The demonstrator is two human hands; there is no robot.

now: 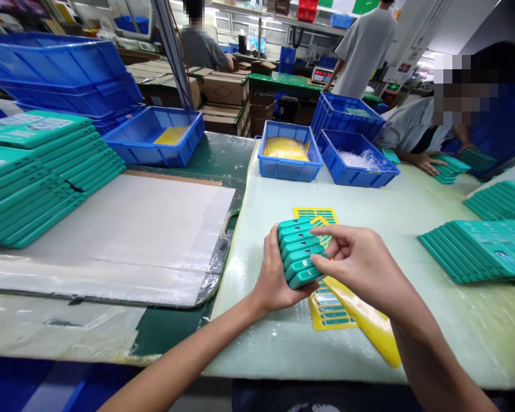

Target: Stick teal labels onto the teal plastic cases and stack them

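Observation:
My left hand [274, 274] is wrapped round a fanned stack of several teal plastic cases [299, 250], held just above the table. My right hand [360, 263] rests against the stack's right side, thumb and forefinger pinched together at the edge of the cases; what the pinch holds is too small to make out. Under the hands lie yellow label sheets [326, 312] with rows of teal stickers, one sheet [315, 214] showing beyond the stack.
Rows of teal cases lie at the right [476, 249] and in tall stacks at the left [38, 171]. Blue bins [289, 166] [356, 171] [154, 149] stand at the table's back. A white board [111, 234] covers the left. A seated person [429, 131] handles cases at far right; others stand behind.

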